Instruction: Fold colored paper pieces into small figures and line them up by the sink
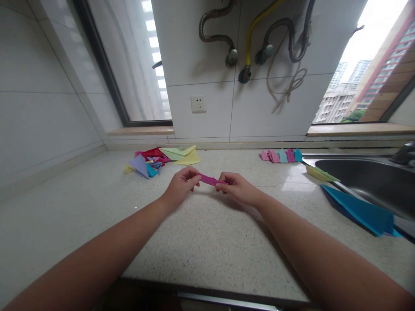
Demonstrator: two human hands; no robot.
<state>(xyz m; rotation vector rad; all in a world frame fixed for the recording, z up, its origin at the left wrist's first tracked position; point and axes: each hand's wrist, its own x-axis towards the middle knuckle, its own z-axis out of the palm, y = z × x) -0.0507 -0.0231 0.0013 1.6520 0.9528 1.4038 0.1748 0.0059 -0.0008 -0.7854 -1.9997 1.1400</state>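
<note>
Between my two hands is a narrow folded strip of magenta paper (209,179), held just above the speckled countertop (201,242). My left hand (182,183) pinches its left end between thumb and fingers. The other end is gripped by my right hand (236,186), with the thumb at the near side and the fingers curled. Beyond my left hand lies a heap of folded coloured papers (152,160) in red, yellow, green, purple and blue. Farther off to the right, a row of small folded paper pieces (281,155) in pink, light blue, magenta and blue stands near the wall.
A steel sink (366,172) is set in the counter at right. By its rim rest a yellow-green folded paper (321,174) and a large blue folded paper (359,207). A wall socket (198,104) and hanging hoses (248,43) are on the tiled wall.
</note>
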